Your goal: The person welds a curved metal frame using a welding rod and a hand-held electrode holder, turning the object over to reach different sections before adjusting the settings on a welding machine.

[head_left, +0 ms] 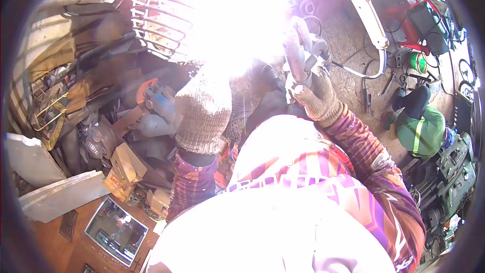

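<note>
A burst of white glare fills the upper middle and washes out whatever lies within it. My left hand, in a knitted work glove, is raised at the glare's lower left edge; its fingers are lost in the brightness. Across from it, my gloved right hand is closed around a grey, rounded metal piece, whose exact kind I cannot make out. That piece points up into the light. Left of the glare stands a rack of curved metal bars.
A pale jointed arm with a cable hangs at the upper right. Beyond it a person in green crouches near a green machine. To the left are a blue tool, a yellow cardboard box, boards and a framed glass panel.
</note>
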`<action>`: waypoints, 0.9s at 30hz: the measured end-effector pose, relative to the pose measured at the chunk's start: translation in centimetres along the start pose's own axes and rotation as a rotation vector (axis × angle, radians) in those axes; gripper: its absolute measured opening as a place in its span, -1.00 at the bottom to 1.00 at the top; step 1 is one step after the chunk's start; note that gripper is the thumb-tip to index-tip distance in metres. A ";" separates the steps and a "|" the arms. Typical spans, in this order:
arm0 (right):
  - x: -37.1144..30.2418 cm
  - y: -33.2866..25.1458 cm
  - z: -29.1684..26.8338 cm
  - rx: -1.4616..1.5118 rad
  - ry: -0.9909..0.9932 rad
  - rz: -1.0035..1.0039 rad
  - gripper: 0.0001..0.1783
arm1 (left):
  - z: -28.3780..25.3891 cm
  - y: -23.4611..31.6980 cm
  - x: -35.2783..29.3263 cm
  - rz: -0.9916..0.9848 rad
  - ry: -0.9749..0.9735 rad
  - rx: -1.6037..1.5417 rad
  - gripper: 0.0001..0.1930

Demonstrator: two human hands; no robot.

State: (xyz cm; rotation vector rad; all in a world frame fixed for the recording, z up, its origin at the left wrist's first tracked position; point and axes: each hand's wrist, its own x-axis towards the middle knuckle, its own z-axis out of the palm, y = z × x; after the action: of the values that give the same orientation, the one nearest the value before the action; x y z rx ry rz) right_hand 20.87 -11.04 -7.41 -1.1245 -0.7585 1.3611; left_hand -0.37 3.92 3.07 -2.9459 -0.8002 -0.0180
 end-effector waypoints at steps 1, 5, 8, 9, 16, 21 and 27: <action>0.1 0.1 -0.2 0.087 -0.024 0.019 -0.37 | 0.3 -0.4 -0.5 0.000 -0.001 0.000 -0.88; -0.4 1.4 0.7 -0.273 0.043 -0.107 -0.32 | -0.3 0.3 0.0 -0.241 -0.039 -0.255 -0.78; -1.1 0.9 -0.5 -0.159 0.044 0.006 -0.23 | 0.4 0.4 0.4 -0.400 0.125 -0.601 -0.67; -1.0 0.7 -0.8 -0.221 0.060 0.009 -0.20 | 0.7 0.3 0.5 -0.339 0.190 -0.567 -0.68; -1.1 0.0 -0.3 -0.169 0.128 0.008 -0.17 | 0.1 0.4 0.4 -0.396 0.068 -0.496 -0.63; -0.6 -0.4 -0.7 -0.359 0.080 -0.071 -0.21 | -0.8 0.7 0.8 -0.459 -0.086 -0.495 -0.63; 0.0 -0.4 -0.8 -0.340 0.047 -0.107 -0.25 | -0.9 0.7 0.8 -0.388 -0.117 -0.412 -0.64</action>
State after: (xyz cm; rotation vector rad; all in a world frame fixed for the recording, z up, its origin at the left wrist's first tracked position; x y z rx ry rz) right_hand 21.76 -11.13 -7.34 -1.3548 -1.0276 1.1381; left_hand 0.66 3.67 3.93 -3.1208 -1.5433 -0.0421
